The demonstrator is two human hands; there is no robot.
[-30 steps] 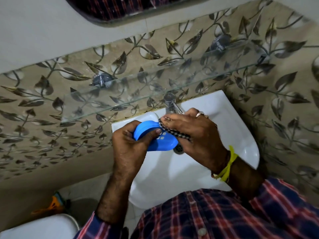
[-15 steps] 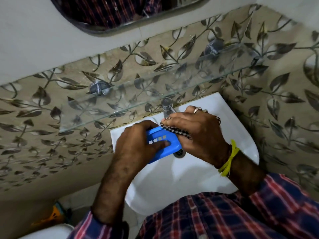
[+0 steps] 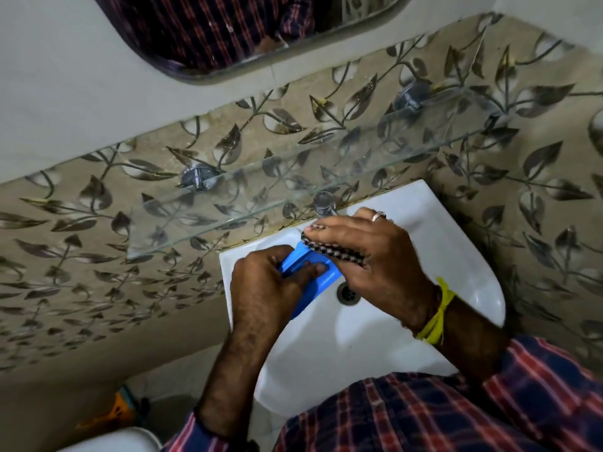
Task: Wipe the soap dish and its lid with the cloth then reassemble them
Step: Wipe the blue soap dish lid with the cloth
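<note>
While you stand over the white washbasin (image 3: pixel 434 243), your left hand (image 3: pixel 264 288) grips a blue plastic soap dish (image 3: pixel 313 272) by its edges, thumb curled across one face, holding it just above the drain (image 3: pixel 348 293). Your right hand (image 3: pixel 368 256) pinches a checked cloth (image 3: pixel 332 251) against the dish's upper edge. The dish looks light, rigid and smooth (likely slippery if wet), so keep holding it by the rim. The cloth is soft and folds around corners. Whether this piece is base or lid, I cannot tell.
</note>
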